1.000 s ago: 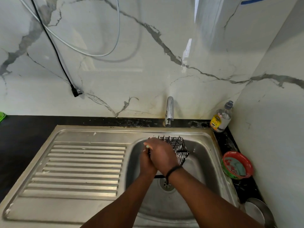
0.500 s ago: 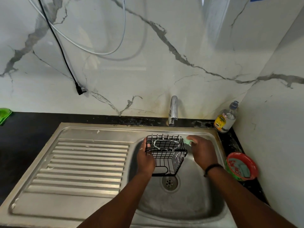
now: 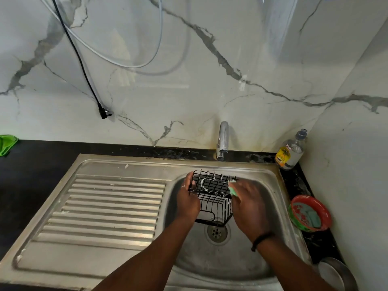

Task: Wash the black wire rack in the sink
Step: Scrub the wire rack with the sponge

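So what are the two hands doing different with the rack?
The left hand grips the black wire rack's left side, steadying it; the right hand presses a green sponge against the rack's right side. The right wrist wears a black band; the left wrist is bare. Both hands are over the sink basin.

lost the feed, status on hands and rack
Left hand grips black wire rack over sink. Right hand presses green sponge on it. Nothing blocking.
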